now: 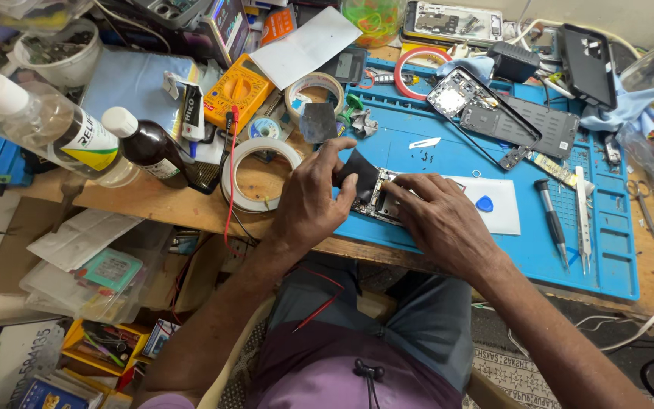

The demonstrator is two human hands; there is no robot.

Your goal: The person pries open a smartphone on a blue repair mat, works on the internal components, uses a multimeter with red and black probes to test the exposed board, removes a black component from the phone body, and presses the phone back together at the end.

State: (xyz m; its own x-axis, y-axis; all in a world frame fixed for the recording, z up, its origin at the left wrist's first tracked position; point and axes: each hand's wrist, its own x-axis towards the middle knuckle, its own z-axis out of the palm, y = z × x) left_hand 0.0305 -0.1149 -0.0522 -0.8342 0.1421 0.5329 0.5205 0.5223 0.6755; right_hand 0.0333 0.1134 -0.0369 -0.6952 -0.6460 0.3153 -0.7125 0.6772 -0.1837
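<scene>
Opened black smartphone (372,193) lies on the blue silicone worktop mat (448,163), left hand (312,198) pinching its dark flap, right hand (437,216) pressing flat; loose tiny screws (423,157) nearby could scatter if knocked.

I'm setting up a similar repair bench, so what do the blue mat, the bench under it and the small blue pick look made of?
The blue mat looks like matte silicone or rubber: moulded compartments along its edge, no glare. The bench looks like bare, worn wood, brown with scuffed edges. The small blue pick seems smooth plastic, thin and evenly coloured, though it is too small to be sure.
</scene>
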